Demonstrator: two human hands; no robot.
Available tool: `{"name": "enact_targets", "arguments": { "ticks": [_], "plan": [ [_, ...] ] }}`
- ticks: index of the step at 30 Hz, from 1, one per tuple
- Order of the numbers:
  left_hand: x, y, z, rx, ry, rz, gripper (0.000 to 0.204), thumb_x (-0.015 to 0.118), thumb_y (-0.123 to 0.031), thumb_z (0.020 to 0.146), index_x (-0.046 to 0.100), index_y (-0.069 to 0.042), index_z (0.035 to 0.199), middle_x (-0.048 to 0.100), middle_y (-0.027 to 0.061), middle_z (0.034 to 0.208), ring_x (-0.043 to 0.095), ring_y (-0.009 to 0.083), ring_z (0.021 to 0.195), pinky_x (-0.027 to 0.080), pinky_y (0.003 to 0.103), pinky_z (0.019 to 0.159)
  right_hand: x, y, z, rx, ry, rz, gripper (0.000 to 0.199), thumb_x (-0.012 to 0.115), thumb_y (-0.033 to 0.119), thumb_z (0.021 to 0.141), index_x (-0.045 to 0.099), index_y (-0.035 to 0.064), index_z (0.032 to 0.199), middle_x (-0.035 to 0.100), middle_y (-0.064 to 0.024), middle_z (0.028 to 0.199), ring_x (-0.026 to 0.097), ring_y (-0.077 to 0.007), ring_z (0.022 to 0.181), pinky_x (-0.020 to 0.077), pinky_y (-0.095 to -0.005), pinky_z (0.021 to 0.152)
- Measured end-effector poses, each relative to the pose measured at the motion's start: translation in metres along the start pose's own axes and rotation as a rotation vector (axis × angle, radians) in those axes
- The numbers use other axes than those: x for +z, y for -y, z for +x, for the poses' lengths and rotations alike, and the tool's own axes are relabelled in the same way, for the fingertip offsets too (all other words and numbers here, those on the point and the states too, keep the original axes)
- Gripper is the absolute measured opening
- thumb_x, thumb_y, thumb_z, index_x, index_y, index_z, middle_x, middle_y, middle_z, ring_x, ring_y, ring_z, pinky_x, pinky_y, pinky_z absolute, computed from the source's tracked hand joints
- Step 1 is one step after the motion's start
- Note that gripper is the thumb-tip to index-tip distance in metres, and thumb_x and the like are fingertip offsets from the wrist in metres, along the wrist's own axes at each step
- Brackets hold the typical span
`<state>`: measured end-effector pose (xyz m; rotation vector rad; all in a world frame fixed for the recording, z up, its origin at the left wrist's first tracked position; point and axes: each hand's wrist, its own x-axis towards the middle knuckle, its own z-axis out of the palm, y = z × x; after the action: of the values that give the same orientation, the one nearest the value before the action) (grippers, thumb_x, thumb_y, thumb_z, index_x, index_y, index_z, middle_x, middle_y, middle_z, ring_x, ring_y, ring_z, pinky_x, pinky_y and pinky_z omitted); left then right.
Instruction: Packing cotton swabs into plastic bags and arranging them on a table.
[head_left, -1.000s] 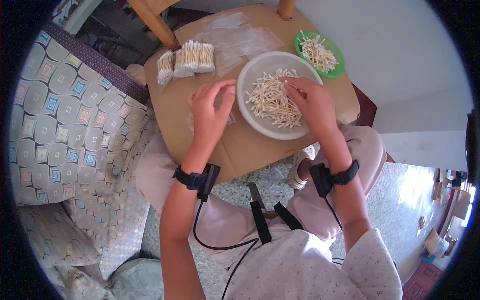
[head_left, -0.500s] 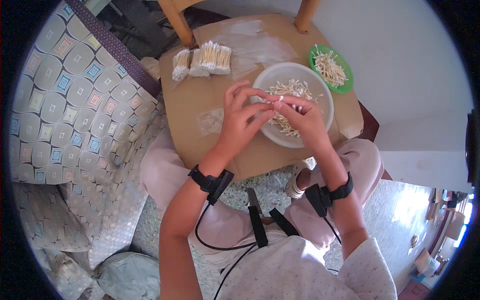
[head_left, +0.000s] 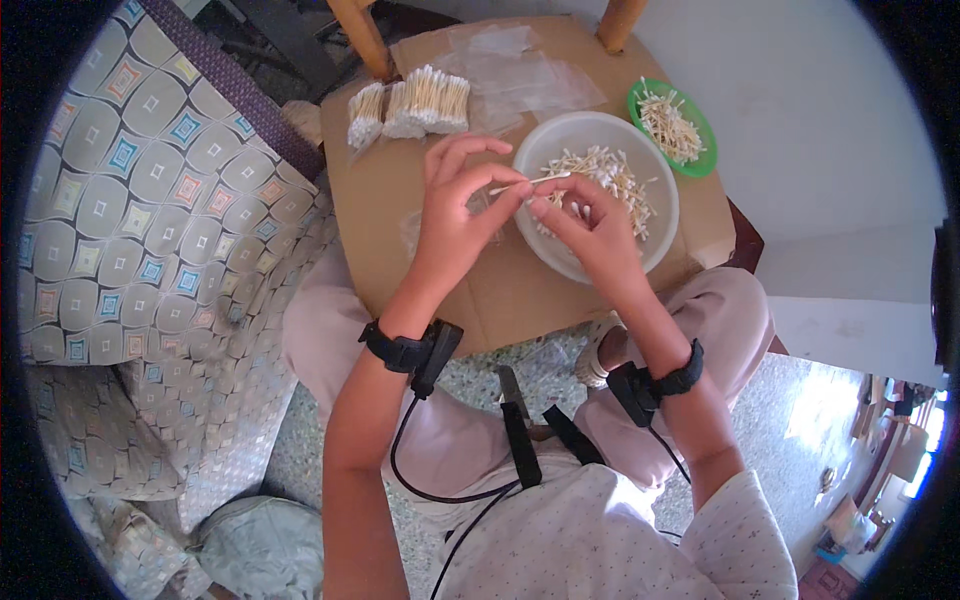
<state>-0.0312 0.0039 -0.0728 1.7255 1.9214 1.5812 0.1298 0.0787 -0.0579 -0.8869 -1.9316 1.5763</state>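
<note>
A single cotton swab [head_left: 552, 178] lies nearly level above the left side of a white bowl [head_left: 672, 215]. My left hand [head_left: 455, 215] pinches it between thumb and index finger, the other fingers raised. My right hand [head_left: 595, 225] is closed, its thumb and index finger meeting the left fingertips at the swab. A couple of white tips show among its curled fingers, seemingly swabs held there. Loose cotton swabs [head_left: 632, 185] lie heaped in the bowl below, partly covered by my right hand.
A green bowl [head_left: 712, 160] with more swabs stands at the right. Bundles of swabs [head_left: 428, 100] sit at the back left, beside clear plastic bags [head_left: 535, 85]. All rest on a brown cardboard surface [head_left: 440, 310], with wooden legs [head_left: 360, 40] behind. Patterned fabric [head_left: 130, 220] hangs at left.
My hands have shifted slightly left, and their fingertips have parted a little. The swab now shows along its length between them, where earlier mostly a white tip showed.
</note>
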Motion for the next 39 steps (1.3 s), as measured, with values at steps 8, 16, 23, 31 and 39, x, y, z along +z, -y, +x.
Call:
{"name": "enact_targets", "arguments": {
  "ticks": [8,16,23,31,39],
  "plan": [
    [-0.019,-0.004,0.002,0.009,0.138,-0.029,0.011,0.075,-0.018,0.076,0.070,-0.009,0.081,0.059,0.0027,0.111,0.045,0.0253,0.115,0.036,0.039,0.099,-0.007,-0.008,0.006,-0.136,-0.039,-0.077,0.017,0.060,0.018,0.091,0.066,0.0024,0.094,0.064,-0.0023,0.076,0.054,-0.0065,0.070,0.0445,-0.0245,0.064],
    [-0.023,-0.002,0.003,-0.022,0.144,-0.046,0.010,0.069,-0.017,0.082,0.071,-0.007,0.087,0.060,0.0045,0.114,0.047,0.0236,0.116,0.033,0.037,0.102,0.010,-0.007,-0.003,-0.115,0.056,-0.049,0.019,0.064,0.021,0.090,0.066,0.0024,0.094,0.062,-0.0041,0.071,0.053,-0.0079,0.066,0.0442,-0.0259,0.061],
    [-0.024,-0.004,0.003,-0.011,0.189,-0.071,0.016,0.063,-0.014,0.087,0.072,-0.007,0.099,0.059,0.0068,0.115,0.049,0.0223,0.116,0.034,0.036,0.102,0.007,-0.004,0.004,-0.047,-0.131,0.165,0.015,0.067,0.017,0.088,0.067,0.0044,0.095,0.041,0.0083,0.067,0.035,-0.0024,0.062,0.0272,-0.0214,0.053],
    [-0.012,-0.006,-0.002,-0.064,0.175,-0.176,0.018,0.059,-0.015,0.091,0.069,-0.002,0.097,0.062,0.0094,0.104,0.057,0.0221,0.102,0.042,0.031,0.091,0.005,-0.006,0.007,0.041,-0.128,0.340,0.015,0.066,0.016,0.089,0.066,0.0048,0.099,0.036,0.0116,0.065,0.031,-0.0002,0.057,0.0218,-0.0198,0.050],
    [0.004,-0.008,-0.006,0.151,0.073,-0.004,0.008,0.067,-0.008,0.081,0.068,-0.004,0.088,0.064,0.0048,0.091,0.058,0.0241,0.086,0.046,0.035,0.076,-0.001,-0.007,0.006,0.197,-0.022,0.888,0.030,0.050,0.034,0.098,0.059,0.0059,0.092,0.028,0.0085,0.059,0.027,-0.0048,0.050,0.0236,-0.0218,0.048]
  ]
}}
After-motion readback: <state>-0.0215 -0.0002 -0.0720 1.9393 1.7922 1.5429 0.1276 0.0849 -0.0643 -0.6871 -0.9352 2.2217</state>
